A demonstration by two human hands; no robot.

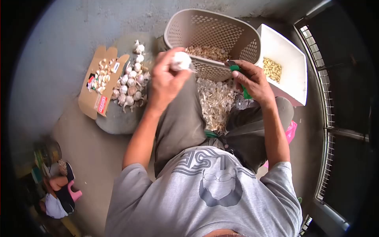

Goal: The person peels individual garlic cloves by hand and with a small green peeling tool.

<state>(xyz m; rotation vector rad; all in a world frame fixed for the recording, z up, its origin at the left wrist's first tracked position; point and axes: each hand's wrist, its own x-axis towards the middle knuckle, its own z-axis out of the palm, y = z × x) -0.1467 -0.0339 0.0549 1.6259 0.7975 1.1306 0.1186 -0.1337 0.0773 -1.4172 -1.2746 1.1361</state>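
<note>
And here's the big perforated basket (pixel 212 62), right up by the wall, pale brown cloves (pixel 209 52) spread across its bottom! To its left, a grey rounded surface (pixel 114 126) sits low on the floor; to its right, the white box (pixel 287 51), yellowish cloves (pixel 272 70) gathered inside. Between the knees, just below the basket, what a heap of papery skins (pixel 215 100)! Over on the grey surface, an opened cardboard box (pixel 87 100) carries loose cloves (pixel 103 79), and just beside it lies a pile of whole garlic bulbs (pixel 130 85).

Now the hands! The left hand (pixel 164 79), a touch blurred, has its fingers wrapped around one white bulb; the right hand (pixel 256 81) grips a green-handled tool (pixel 235 68), its far end near the basket's rim. And the smallest player, that white bulb (pixel 181 61), up in the left fingers, well apart from the tool!
</note>
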